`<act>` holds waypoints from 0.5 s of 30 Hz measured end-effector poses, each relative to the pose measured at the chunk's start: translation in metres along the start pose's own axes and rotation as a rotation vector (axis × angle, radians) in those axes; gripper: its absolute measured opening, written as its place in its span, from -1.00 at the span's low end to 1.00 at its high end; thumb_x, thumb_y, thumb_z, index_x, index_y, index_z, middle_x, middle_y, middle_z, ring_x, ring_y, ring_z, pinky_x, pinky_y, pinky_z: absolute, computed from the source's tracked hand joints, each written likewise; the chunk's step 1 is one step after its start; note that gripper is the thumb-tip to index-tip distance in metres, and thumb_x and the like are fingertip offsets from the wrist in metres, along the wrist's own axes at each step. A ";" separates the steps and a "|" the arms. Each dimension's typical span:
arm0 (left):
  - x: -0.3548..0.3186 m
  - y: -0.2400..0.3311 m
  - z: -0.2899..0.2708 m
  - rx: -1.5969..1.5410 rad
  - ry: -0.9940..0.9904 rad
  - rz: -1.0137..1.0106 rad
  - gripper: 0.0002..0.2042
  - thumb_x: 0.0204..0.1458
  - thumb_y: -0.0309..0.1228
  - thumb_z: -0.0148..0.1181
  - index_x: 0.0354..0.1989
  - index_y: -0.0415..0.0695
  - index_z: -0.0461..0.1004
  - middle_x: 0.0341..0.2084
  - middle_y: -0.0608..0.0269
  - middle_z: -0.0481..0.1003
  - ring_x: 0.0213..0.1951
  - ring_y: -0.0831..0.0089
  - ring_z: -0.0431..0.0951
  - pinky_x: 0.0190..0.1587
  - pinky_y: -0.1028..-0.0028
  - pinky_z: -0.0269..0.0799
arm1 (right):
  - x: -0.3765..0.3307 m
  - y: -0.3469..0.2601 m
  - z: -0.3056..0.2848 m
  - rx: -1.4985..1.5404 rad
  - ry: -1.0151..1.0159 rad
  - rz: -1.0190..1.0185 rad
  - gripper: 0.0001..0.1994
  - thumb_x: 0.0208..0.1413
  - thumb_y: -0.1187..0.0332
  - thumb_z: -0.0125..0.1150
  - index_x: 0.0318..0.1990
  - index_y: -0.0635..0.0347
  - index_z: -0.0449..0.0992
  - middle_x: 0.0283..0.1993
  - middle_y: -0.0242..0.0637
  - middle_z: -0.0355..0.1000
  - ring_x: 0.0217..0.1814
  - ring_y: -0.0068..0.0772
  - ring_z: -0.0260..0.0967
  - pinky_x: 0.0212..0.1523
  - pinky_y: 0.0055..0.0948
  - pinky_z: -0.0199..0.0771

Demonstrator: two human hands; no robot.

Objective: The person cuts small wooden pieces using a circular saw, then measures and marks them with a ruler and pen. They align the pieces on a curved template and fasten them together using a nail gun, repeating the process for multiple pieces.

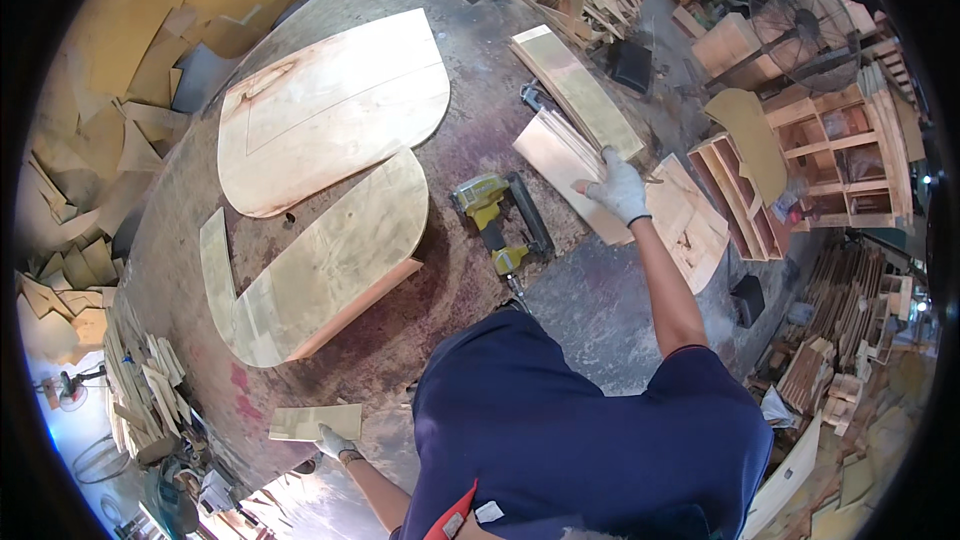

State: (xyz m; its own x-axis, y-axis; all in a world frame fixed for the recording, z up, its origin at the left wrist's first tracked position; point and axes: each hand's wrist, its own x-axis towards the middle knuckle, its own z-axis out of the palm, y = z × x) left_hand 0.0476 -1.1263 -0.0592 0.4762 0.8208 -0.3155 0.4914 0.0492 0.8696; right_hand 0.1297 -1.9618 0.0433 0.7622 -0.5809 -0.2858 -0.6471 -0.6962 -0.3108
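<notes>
My left hand [335,444], in a pale work glove, grips the edge of a small rectangular board [310,423] held low at the left. On the right, my gloved right hand [620,192] lies over a stack of thin rectangular boards [560,165], its thumb and fingers spread apart. A yellow-green and black nail gun [495,215] rests between the wooden pieces, its hose end toward my body. Left of it sits a curved wooden piece [330,260] with a side strip along its lower edge. Beyond that lies a large flat panel [335,110] with rounded corners.
A long narrow board stack [580,90] and another flat panel [685,225] flank my right hand on the worn worktable [590,310]. Wooden compartment frames [835,155] and a fan [803,25] stand at the right. Sheet offcuts [170,20] pile up at the left.
</notes>
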 end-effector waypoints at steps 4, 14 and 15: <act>0.002 -0.002 0.008 -0.005 0.039 -0.019 -0.53 0.25 -0.45 0.19 0.30 -0.32 0.32 0.08 -0.04 0.53 -0.06 0.17 0.60 -0.01 0.15 0.63 | 0.024 0.008 0.007 0.025 -0.135 -0.133 -0.19 -0.15 -0.22 0.54 0.11 0.29 0.56 0.04 0.25 0.56 0.14 0.25 0.53 0.18 -0.01 0.51; -0.004 -0.015 0.002 -0.101 -0.020 0.020 -0.55 0.23 -0.44 0.22 0.26 -0.33 0.34 0.07 -0.01 0.53 -0.07 0.19 0.60 -0.01 0.17 0.62 | -0.022 -0.015 0.049 -0.103 0.076 -0.159 0.14 -0.11 -0.23 0.51 0.56 0.12 0.08 0.31 0.20 0.31 0.39 0.26 0.26 0.33 0.06 0.36; -0.004 -0.015 0.003 -0.106 -0.029 0.018 -0.57 0.23 -0.44 0.22 0.23 -0.34 0.36 0.05 -0.01 0.53 -0.08 0.20 0.60 -0.02 0.18 0.62 | -0.027 -0.016 0.047 -0.191 0.034 -0.144 0.18 -0.13 -0.23 0.52 0.57 0.13 0.04 0.32 0.21 0.30 0.41 0.27 0.22 0.34 0.05 0.35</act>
State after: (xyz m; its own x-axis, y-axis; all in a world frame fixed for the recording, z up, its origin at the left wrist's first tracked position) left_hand 0.0404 -1.1318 -0.0722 0.5059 0.8052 -0.3095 0.4039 0.0959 0.9097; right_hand 0.1190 -1.9148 0.0134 0.8484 -0.4819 -0.2192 -0.5193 -0.8379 -0.1679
